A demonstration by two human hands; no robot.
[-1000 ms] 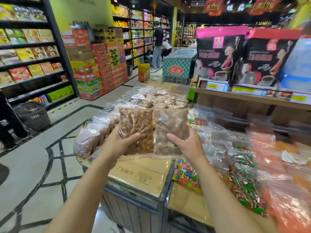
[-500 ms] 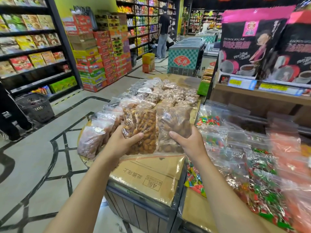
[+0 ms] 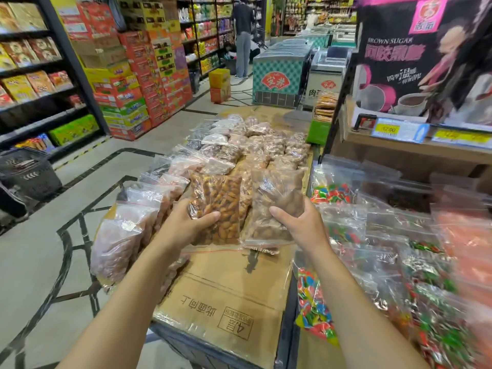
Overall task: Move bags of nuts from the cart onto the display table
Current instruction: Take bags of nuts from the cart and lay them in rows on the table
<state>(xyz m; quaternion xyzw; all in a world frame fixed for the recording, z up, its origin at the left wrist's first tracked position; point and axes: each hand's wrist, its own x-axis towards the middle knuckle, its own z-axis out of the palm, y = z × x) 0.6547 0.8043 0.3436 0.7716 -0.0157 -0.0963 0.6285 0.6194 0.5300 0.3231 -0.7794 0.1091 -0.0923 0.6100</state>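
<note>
Over the cardboard-topped table (image 3: 226, 296), left hand (image 3: 183, 227) and right hand (image 3: 303, 225) outstretched, fingers each clasping a nut bag.

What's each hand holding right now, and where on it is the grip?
The left hand grips the lower left edge of a darker nut bag; the right hand grips the lower right edge of a paler nut bag.

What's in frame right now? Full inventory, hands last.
orange nut bag: one, clear with orange-brown nuts, in left grip over the table
pale nut bag: one, clear with light brown nuts, in right grip
stacked nut bags: many, clear, across the table beyond the hands
cardboard sheet: one, tan, on the near end of the table
candy bags: many, multicoloured, right side
boxes: many, red and yellow, stacked left
basket: one, black, on floor left
left hand: shut on orange nut bag
right hand: shut on pale nut bag
</note>
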